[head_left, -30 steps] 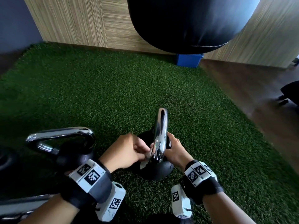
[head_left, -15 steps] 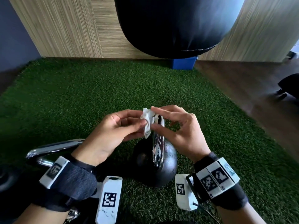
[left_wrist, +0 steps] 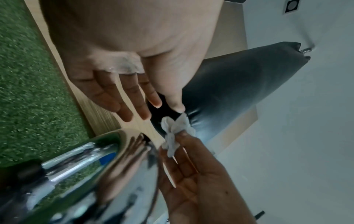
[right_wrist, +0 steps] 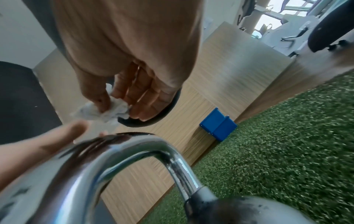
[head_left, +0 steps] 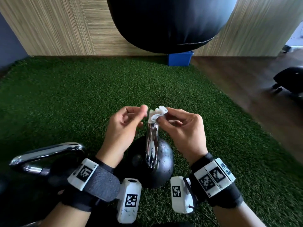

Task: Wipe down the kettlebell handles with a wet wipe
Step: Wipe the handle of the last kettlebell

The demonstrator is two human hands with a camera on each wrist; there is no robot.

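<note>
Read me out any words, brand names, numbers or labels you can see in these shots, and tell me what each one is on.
No readable text in any view.
Wrist bands and wrist cameras: only black-and-white square marker patterns, no letters or digits.
Kettlebell, wet wipe, blue box, punching bag: no print visible.
Wall plate: a round mark only, too small to tell.

Crumpled white wipe (head_left: 156,115) above upright kettlebell's (head_left: 154,167) chrome handle (head_left: 152,143).
</note>
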